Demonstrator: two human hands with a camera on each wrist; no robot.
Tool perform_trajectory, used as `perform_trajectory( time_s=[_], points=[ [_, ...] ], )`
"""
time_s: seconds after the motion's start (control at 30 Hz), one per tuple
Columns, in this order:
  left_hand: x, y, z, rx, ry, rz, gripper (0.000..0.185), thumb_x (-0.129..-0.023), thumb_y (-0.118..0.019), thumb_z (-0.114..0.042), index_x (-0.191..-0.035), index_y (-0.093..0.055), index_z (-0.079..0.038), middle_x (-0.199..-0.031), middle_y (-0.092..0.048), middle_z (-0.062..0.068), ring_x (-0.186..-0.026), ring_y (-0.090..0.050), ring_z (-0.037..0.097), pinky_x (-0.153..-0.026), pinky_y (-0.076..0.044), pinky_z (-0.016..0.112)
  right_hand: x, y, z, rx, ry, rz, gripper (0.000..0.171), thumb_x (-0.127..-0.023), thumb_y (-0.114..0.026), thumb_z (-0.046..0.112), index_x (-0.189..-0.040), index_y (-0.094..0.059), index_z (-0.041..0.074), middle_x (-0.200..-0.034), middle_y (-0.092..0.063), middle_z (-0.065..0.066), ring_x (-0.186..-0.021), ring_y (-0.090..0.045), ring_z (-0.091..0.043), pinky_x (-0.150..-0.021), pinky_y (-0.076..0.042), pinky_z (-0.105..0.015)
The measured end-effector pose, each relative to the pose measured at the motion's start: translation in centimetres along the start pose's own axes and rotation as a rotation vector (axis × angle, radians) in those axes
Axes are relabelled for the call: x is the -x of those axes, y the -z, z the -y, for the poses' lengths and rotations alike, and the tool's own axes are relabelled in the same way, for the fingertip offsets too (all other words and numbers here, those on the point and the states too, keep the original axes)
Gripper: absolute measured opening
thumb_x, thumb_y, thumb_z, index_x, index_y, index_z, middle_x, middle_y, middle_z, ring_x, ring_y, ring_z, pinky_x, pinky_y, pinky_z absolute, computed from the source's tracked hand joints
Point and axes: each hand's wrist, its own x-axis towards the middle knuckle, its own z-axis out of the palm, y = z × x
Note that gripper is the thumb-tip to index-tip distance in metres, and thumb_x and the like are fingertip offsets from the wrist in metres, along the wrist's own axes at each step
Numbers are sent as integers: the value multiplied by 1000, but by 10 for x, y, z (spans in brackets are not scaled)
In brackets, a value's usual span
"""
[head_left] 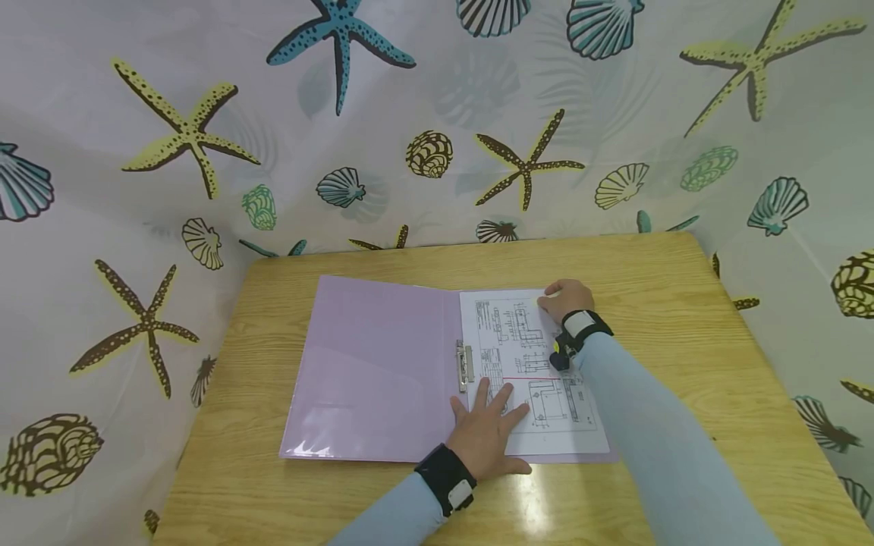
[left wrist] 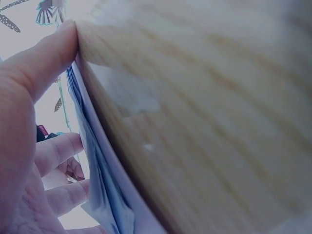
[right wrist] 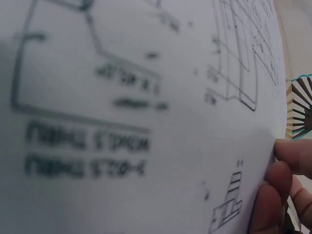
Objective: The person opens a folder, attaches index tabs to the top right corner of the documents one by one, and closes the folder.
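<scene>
A lilac folder (head_left: 375, 364) lies open on the wooden table (head_left: 683, 303). On its right half sits a white sheet with technical drawings (head_left: 508, 341), beside a metal clip (head_left: 465, 365). My left hand (head_left: 488, 432) presses flat on the sheet's lower left, fingers spread; the left wrist view shows this hand (left wrist: 29, 146) against the paper edges (left wrist: 100, 185). My right hand (head_left: 565, 298) is at the sheet's far right corner with its fingers curled on it. In the right wrist view the printed sheet (right wrist: 146, 122) fills the frame and the fingertips (right wrist: 285, 185) pinch its edge.
A curtain printed with starfish and shells (head_left: 410, 114) hangs round the table on three sides. Bare wood (left wrist: 209, 122) shows around the folder, widest on the right and front. Both wrists wear black bands.
</scene>
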Motion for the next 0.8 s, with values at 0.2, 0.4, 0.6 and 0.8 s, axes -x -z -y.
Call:
perform_trajectory(
  time_s=[0.2,0.4,0.6,0.8],
  points=[
    [0,2,-1,0,4,17,94,-62,-67,-77,-143,-47,-32,-154,-30,7,-139,-21,46,-82,-29,81,-4,-3,-5,26,29,-17,44,-87,-67,37,-118,-62,6,-115,-61,-17,-96,-53,-32,-78,-46,-42],
    [-1,1,-2,-4,3,19,95,-62,-67,-77,-143,-47,-32,-155,-30,7,-139,-21,45,-82,-29,81,-7,0,-11,91,27,-22,59,-84,-68,45,-122,-54,4,-114,-47,-22,-91,-49,-34,-69,-44,-41],
    [-1,1,-1,5,10,16,95,-62,-68,-77,-143,-47,-33,-155,-30,7,-139,-21,46,-83,-29,81,-7,11,-20,109,5,5,61,-85,-67,44,-126,-51,3,-117,-43,-24,-91,-49,-35,-68,-45,-41],
    [0,2,-1,9,17,19,95,-61,-68,-77,-143,-48,-32,-155,-30,7,-139,-21,46,-83,-29,81,-11,22,-30,80,11,31,44,-91,-62,29,-126,-55,3,-120,-51,-23,-95,-51,-34,-72,-46,-41]
  ],
)
